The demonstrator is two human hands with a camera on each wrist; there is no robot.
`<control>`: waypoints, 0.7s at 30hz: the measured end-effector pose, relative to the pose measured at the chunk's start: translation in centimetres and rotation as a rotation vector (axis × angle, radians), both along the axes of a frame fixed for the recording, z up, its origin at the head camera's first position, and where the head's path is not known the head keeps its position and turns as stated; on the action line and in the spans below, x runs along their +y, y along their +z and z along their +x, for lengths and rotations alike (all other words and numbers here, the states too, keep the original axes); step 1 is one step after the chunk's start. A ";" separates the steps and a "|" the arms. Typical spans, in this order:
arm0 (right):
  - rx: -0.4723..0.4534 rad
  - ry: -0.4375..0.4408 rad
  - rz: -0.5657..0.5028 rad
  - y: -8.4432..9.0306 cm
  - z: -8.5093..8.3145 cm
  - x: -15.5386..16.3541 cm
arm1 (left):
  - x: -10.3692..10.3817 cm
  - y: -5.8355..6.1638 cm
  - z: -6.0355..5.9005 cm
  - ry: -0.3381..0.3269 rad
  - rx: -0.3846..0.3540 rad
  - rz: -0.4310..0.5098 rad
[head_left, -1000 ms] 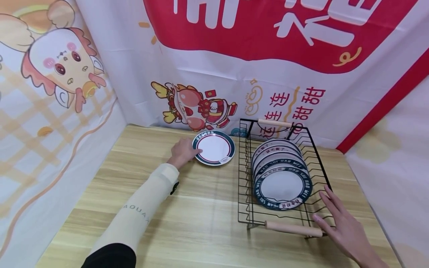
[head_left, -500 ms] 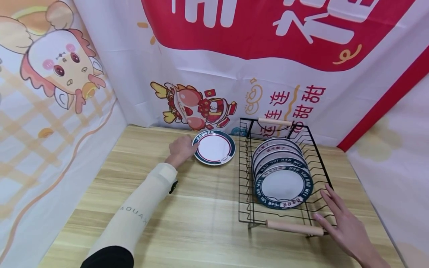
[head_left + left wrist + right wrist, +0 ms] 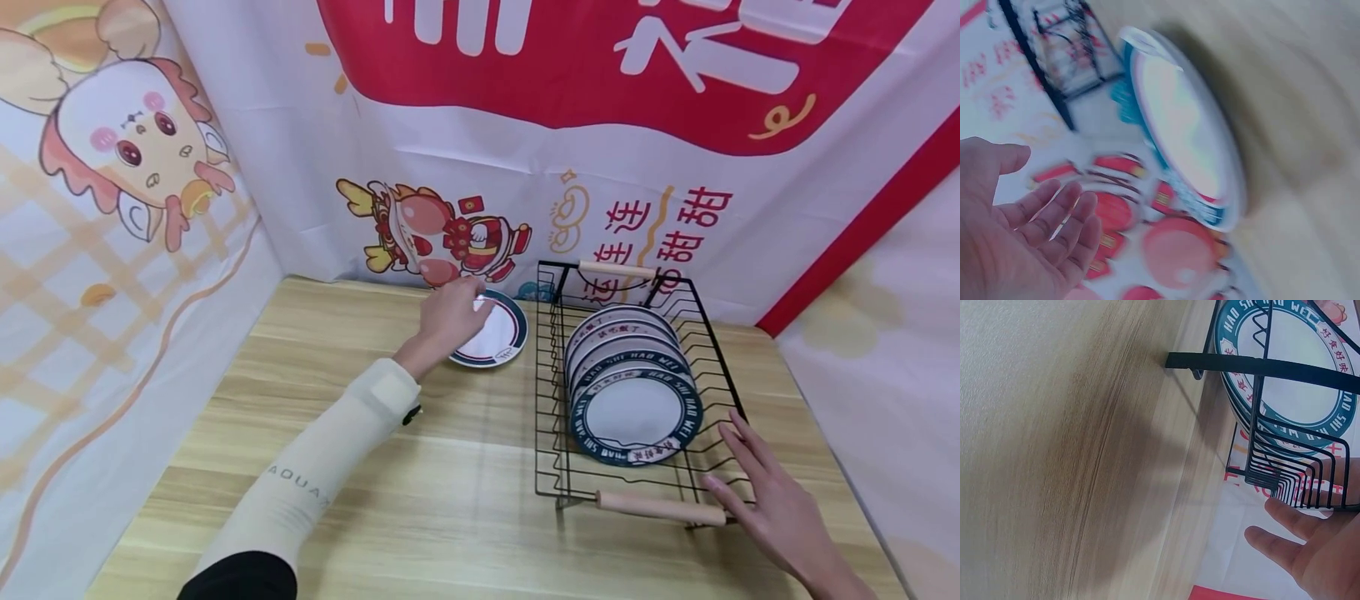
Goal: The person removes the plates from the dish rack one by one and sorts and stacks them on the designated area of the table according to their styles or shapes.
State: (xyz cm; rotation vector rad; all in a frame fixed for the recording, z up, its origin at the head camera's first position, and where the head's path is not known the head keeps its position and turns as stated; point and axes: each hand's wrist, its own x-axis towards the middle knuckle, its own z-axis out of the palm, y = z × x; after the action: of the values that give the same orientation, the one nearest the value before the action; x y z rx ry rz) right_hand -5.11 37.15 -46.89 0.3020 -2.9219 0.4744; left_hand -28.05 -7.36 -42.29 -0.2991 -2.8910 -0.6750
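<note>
A round white plate with a dark green rim and a red ring lies near the back of the wooden table. Over its left side is my left hand, holding nothing. In the left wrist view, that hand's loosely bent fingers stand apart from the blurred plate. Several similar plates lean in a row in a black wire dish rack with wooden handles. My right hand rests at the rack's front right side, fingers spread. Some of its fingers show behind the wires in the right wrist view.
White printed cloths with cartoon figures and red lettering hang at the back and sides. The rack stands on the right part of the wooden table, its far end close to the back cloth.
My left hand has left the plate's left edge and moved up and right, over the plate. The plate stays in place. The right hand remains at the rack.
</note>
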 end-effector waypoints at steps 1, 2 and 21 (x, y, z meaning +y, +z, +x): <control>-0.002 -0.002 0.001 0.0 0.0 0.0 | 0.6 0.5 0.3 -0.026 0.014 -0.002; -0.003 -0.002 0.001 0.0 0.0 0.0 | 1.2 1.0 0.5 -0.052 0.026 -0.006; 0.005 0.005 -0.006 -0.1 0.0 0.1 | 9.4 6.7 6.4 -0.469 0.058 -0.121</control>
State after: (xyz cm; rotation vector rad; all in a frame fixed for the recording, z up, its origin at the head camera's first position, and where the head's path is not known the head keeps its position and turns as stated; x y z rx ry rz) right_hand -5.14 37.23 -47.01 0.3090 -2.9150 0.4822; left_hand -21.69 1.99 -35.58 -1.0143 -2.8248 -0.5388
